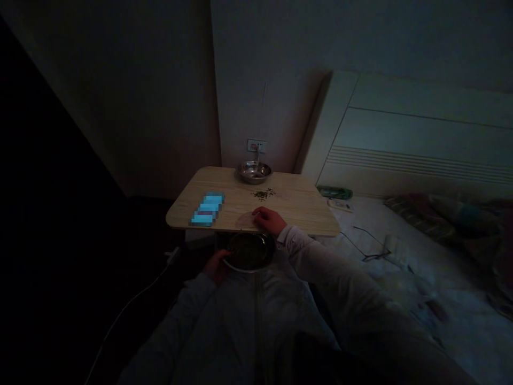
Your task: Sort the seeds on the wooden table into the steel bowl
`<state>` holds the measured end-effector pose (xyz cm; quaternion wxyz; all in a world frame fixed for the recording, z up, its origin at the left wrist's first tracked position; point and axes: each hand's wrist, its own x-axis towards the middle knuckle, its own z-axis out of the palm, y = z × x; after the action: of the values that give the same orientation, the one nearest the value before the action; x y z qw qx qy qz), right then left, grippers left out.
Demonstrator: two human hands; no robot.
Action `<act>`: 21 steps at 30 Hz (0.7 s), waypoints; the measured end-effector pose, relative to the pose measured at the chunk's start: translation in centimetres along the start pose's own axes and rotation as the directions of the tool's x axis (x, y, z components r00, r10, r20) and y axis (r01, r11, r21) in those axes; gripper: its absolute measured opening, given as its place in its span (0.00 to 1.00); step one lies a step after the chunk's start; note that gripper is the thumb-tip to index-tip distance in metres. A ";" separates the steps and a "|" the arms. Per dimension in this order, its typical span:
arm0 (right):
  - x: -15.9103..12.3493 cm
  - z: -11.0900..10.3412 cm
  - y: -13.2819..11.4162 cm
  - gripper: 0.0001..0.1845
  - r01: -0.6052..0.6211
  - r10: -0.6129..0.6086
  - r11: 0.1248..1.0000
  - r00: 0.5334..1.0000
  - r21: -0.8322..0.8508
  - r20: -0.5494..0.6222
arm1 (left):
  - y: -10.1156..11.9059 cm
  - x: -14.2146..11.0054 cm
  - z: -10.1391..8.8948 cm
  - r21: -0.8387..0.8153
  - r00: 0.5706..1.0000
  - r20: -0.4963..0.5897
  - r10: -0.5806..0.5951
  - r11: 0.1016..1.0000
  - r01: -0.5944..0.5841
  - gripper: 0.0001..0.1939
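My left hand [217, 266] grips the left rim of a metal bowl [252, 270], with the thumb over the edge. The bowl is just below the front edge of a small wooden table [232, 187], above my lap, and has dark greenish contents, too dim to name. My right hand [269, 220] rests at the table's front edge above the bowl, fingers curled together and pointing left. Whatever they hold, if anything, is hidden. A faint pale round patch shows beside the fingertips. Farther back lies a loose scatter of small green grains [263, 194].
A second metal bowl [254, 172] stands at the table's back edge, below a wall socket [256, 145]. A lit phone [207, 209] lies on the left. To the right is a bed [372, 219] with glasses [371, 255] on it. A white cable [136, 295] runs along the dark floor.
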<state>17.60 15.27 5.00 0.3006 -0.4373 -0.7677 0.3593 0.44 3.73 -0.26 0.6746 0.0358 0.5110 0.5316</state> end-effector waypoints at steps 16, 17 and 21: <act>-0.1 -0.2 -0.2 0.08 -0.122 0.108 0.964 0.992 0.238 0.071 | 0.0 -0.1 -0.1 -0.037 1.000 0.027 -0.010 0.999 0.011 0.14; 0.1 -0.4 0.0 0.08 -0.146 0.130 0.949 0.989 0.279 0.077 | 0.0 -0.1 0.0 -0.040 0.999 0.031 -0.012 0.999 0.013 0.15; 1.2 -1.8 1.0 0.07 -0.169 0.196 0.917 0.980 0.361 -0.041 | -0.1 -0.1 0.0 -0.051 1.000 0.025 -0.004 0.999 0.005 0.14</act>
<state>18.96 17.25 5.37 0.3688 -0.4589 -0.6338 0.5017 0.52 3.62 -0.23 0.6828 0.0243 0.4888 0.5425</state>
